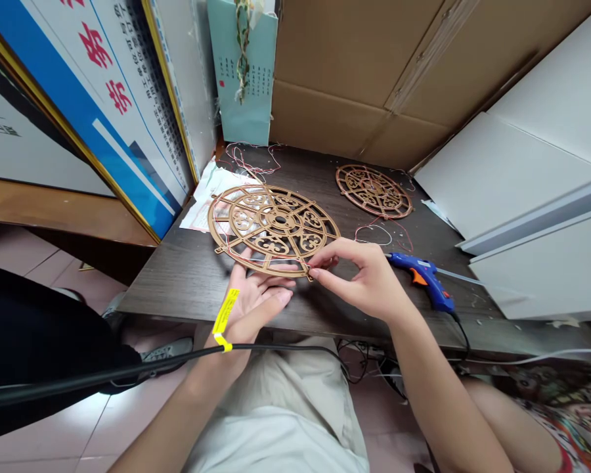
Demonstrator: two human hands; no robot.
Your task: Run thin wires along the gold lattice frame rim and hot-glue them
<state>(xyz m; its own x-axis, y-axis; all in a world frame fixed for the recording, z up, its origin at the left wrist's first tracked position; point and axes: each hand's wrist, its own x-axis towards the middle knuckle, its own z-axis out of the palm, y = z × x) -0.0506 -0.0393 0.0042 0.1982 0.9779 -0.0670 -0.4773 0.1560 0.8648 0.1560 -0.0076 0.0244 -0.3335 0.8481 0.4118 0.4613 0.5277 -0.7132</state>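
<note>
A round brown openwork disc point(333, 231), cut with rings, spokes and scrolls, is tilted at the front of the dark table. My left hand point(251, 295) lies palm up under its near edge, with fingers stretched out and some of them behind the disc. At the near right rim, beside a small tab, the thumb and index finger of my right hand point(362, 279) pinch a thin red-and-white wire point(295, 260). This wire runs along the disc's rim. Whether the pinch also takes in the tab, I cannot tell.
Right of my hands lies a blue glue gun point(431, 279) with its cord. A second openwork disc point(374, 190) sits farther back. White paper point(197, 209) and loose wire point(249, 157) lie at the left. Cardboard point(335, 118) and white panels point(522, 151) border the table point(167, 282).
</note>
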